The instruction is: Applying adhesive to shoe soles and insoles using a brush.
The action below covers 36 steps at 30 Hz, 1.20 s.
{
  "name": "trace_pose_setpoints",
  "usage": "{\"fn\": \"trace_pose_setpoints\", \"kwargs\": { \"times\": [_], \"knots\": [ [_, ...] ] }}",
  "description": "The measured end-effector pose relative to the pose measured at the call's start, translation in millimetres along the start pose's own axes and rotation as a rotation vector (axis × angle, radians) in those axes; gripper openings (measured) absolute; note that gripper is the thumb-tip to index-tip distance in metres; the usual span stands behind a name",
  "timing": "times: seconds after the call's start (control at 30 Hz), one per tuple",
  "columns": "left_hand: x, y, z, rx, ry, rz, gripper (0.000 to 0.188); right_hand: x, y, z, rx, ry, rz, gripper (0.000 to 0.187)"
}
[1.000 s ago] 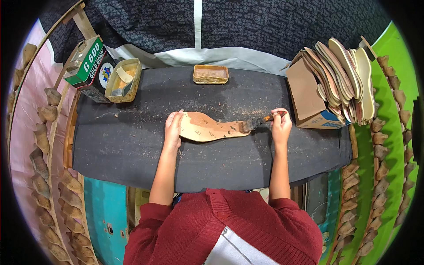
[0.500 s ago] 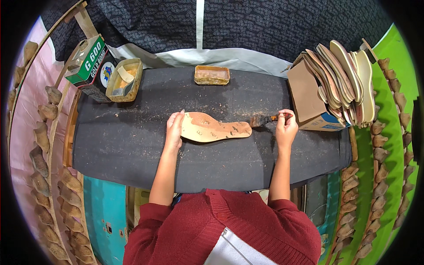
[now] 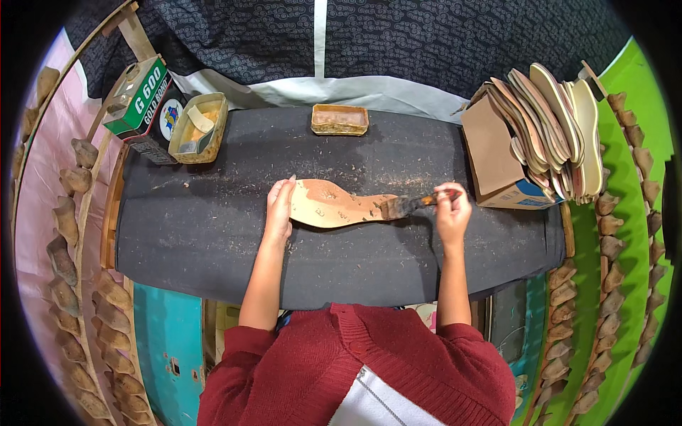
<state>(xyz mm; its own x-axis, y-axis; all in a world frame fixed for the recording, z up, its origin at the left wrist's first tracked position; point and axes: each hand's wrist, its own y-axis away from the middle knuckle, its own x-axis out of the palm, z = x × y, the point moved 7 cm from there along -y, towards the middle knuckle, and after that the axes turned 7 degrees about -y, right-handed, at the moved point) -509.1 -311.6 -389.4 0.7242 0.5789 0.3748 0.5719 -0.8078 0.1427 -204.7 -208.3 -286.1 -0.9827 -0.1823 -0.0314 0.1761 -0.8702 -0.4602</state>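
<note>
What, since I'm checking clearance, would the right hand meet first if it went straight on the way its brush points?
Likely the tan shoe sole, at its narrow end; the paintbrush in the right hand overlaps it, though contact is unclear.

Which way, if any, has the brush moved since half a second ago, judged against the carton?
Yes: the brush has moved left, away from the carton, and slightly lower in the picture; it now overlaps the sole.
</note>
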Motion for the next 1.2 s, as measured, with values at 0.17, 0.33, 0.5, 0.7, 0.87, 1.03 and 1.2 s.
{"fn": "trace_pose_setpoints", "kwargs": {
  "times": [0.17, 0.33, 0.5, 0.7, 0.87, 1.03, 1.2],
  "knots": [
    [-1, 0, -1, -0.007, 0.000, -0.012, 0.012, -15, -9, -3, 0.012, 0.128, -0.094, 0.006],
    [-3, -4, 5, 0.004, 0.000, 0.005, 0.012, -12, 1, 6, -0.036, -0.010, -0.048, 0.006],
    [-3, -3, 2, 0.008, -0.005, 0.016, 0.013, -12, 4, 0, 0.005, 0.138, 0.025, 0.007],
    [-3, -2, 3, -0.012, -0.047, -0.002, 0.014, -12, 9, 9, -0.127, 0.084, 0.003, 0.007],
    [-2, -3, 3, -0.017, -0.022, 0.011, 0.014, -21, 4, 5, -0.108, 0.184, -0.027, 0.007],
    [-2, -3, 4, -0.015, -0.019, -0.015, 0.014, -24, 7, 10, -0.107, 0.044, -0.058, 0.007],
    [-4, -4, 5, 0.004, -0.016, 0.000, 0.014, -23, 5, 4, -0.128, 0.123, -0.019, 0.007]
  ]
}}
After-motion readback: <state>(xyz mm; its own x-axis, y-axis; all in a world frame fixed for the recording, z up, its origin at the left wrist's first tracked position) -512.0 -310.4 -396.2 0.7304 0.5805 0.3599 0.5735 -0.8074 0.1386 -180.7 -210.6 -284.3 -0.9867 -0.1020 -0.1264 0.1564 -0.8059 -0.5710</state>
